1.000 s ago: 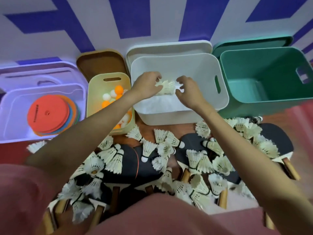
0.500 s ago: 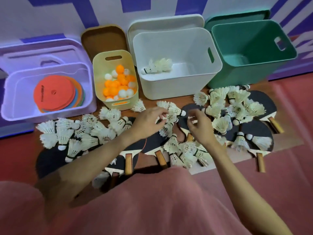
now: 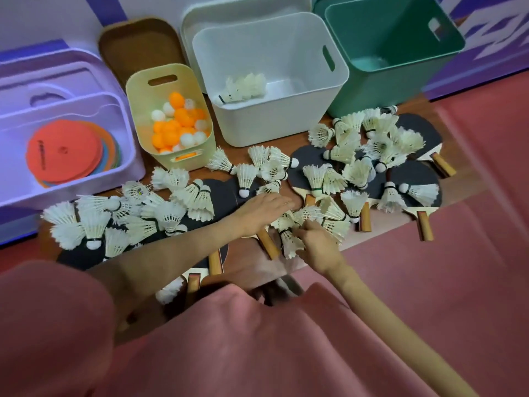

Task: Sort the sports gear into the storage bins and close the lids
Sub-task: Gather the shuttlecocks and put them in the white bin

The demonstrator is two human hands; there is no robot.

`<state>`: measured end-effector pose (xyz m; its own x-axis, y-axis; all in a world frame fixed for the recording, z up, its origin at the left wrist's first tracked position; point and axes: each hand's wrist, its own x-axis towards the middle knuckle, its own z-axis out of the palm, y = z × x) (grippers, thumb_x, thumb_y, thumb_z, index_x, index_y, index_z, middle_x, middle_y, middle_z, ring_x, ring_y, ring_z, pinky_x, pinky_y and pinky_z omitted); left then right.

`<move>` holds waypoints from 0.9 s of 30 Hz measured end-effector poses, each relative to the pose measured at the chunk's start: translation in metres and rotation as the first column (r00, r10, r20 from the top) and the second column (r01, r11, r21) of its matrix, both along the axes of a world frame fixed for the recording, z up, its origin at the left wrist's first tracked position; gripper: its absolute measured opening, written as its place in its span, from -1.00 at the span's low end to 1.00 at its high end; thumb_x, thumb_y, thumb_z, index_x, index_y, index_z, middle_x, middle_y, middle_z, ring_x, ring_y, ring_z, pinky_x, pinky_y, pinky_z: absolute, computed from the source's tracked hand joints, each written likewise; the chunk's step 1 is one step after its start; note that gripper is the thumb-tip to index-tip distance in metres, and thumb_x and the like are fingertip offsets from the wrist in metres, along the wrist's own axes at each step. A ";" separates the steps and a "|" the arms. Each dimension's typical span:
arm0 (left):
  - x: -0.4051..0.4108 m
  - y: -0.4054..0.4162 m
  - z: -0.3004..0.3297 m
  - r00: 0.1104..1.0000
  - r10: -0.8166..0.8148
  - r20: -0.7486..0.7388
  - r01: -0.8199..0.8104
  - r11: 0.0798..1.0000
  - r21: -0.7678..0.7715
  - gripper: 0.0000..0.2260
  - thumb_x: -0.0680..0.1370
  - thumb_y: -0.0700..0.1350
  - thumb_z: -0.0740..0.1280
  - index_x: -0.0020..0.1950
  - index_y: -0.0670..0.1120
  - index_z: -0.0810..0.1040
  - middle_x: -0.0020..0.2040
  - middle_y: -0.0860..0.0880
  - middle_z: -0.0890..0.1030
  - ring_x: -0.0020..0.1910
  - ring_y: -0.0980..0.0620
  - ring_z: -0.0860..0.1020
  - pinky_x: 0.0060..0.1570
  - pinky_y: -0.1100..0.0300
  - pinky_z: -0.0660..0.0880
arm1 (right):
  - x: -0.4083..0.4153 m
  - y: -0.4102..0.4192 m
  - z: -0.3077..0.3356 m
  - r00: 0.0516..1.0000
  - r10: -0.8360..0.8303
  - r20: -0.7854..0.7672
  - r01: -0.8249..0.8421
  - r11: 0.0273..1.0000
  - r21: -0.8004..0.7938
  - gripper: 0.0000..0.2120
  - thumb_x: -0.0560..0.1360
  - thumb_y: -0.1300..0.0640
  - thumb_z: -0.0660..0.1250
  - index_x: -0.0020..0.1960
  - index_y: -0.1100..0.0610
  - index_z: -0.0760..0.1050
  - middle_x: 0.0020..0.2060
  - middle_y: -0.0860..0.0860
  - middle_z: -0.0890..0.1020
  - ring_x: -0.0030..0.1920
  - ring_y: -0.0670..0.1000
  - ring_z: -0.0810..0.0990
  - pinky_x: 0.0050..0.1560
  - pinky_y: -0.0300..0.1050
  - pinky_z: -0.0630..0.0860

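Shuttlecocks [image 3: 312, 179]: lying scattered in a white heap across the floor in front of the bins, many resting on black paddles [image 3: 412, 179] with wooden handles.
Left hand [image 3: 264, 209]: reaching into the middle of the heap, fingers stretched nearly flat over the feathers; not clearly clamping anything.
Right hand [image 3: 316, 245]: lying just beside the left one, fingers curling into a small cluster of shuttlecocks [image 3: 289, 242]; hard telling whether actually pinching one.
White bin [image 3: 286, 130]: standing open behind the heap, holding a small stacked bunch of shuttlecocks [image 3: 243, 88] at its bottom.
White lid [image 3: 246, 7]: leaning behind that bin.
Yellow bin [image 3: 189, 164]: standing left of the white one, carrying orange and white table-tennis balls [image 3: 176, 126].
Brown lid [image 3: 140, 50]: propping up behind the yellow bin.
Lilac bin [image 3: 126, 133]: sitting at far left, holding a stack of flat coloured discs [image 3: 64, 153], red one on top.
Green bin [image 3: 395, 50]: standing at right, showing only its bare bottom.
Pink clothing [image 3: 257, 345]: filling the foreground.
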<state>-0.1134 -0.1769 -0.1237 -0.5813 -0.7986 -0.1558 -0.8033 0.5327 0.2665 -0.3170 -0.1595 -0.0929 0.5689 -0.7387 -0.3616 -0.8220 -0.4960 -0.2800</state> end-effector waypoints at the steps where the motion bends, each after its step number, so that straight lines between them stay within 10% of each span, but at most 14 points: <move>1: -0.001 -0.002 -0.001 1.000 -0.024 0.002 0.024 1.000 -0.004 -0.26 0.31 -0.47 0.34 0.46 -0.15 0.31 0.40 -0.13 0.40 0.35 -0.14 0.38 0.24 -0.03 0.39 | 0.002 0.001 -0.001 0.999 0.027 -0.026 -0.028 0.999 -0.040 -0.76 0.41 0.28 0.36 0.09 0.24 0.54 -0.01 0.12 0.51 0.02 0.15 0.48 -0.04 -0.05 0.41; 7: -0.003 -0.010 -0.011 0.989 -0.133 0.069 0.138 0.988 -0.066 -0.42 0.32 -0.39 0.41 0.32 -0.13 0.46 0.23 -0.06 0.54 0.23 -0.12 0.48 0.09 -0.02 0.48 | 0.003 -0.002 -0.009 1.000 0.011 0.003 -0.010 0.992 -0.127 -0.86 0.44 0.30 0.32 -0.28 0.30 0.51 -0.25 0.17 0.52 -0.19 0.21 0.53 -0.31 -0.08 0.25; 12: -0.004 -0.014 -0.003 0.992 -0.127 -0.013 0.126 0.991 -0.054 -0.49 0.29 -0.32 0.44 0.24 -0.18 0.50 0.14 -0.10 0.58 0.13 -0.14 0.50 0.03 -0.04 0.46 | -0.010 -0.003 0.012 0.964 -0.158 0.215 0.181 0.979 -0.090 -0.88 0.50 0.20 0.34 -0.11 0.17 0.65 -0.22 0.10 0.53 -0.19 0.11 0.54 -0.33 -0.08 0.40; 16: -0.001 -0.003 0.006 0.950 0.151 -0.274 -0.124 0.986 0.112 -0.45 0.32 -0.19 0.45 0.30 -0.16 0.45 0.19 -0.09 0.53 0.20 -0.07 0.44 0.19 0.07 0.37 | -0.021 -0.004 0.038 0.825 -0.358 0.438 0.414 0.910 -0.036 -0.90 0.52 0.23 0.32 -0.12 0.22 0.61 -0.25 0.05 0.57 -0.30 0.03 0.51 -0.19 -0.13 0.45; 19: -0.004 0.014 0.018 0.819 0.378 -0.433 -0.287 0.921 0.262 -0.47 0.35 -0.16 0.47 0.30 -0.13 0.44 0.16 -0.04 0.54 0.18 -0.01 0.48 0.11 0.19 0.40 | -0.019 -0.008 0.059 0.694 -0.418 0.586 0.544 0.838 -0.047 -0.93 0.50 0.28 0.36 -0.14 0.27 0.59 -0.30 0.00 0.56 -0.33 -0.05 0.46 0.02 -0.57 0.24; 27: -0.018 0.034 0.031 0.673 0.560 -0.483 -0.478 0.828 0.294 -0.47 0.36 0.01 0.52 0.26 -0.12 0.49 0.10 -0.03 0.60 0.08 0.00 0.56 0.02 0.06 0.51 | 0.015 -0.030 0.049 0.720 -0.433 0.543 0.428 0.892 0.144 -0.90 0.50 0.17 0.38 -0.08 0.19 0.64 -0.30 0.12 0.63 -0.31 0.05 0.53 -0.28 -0.22 0.36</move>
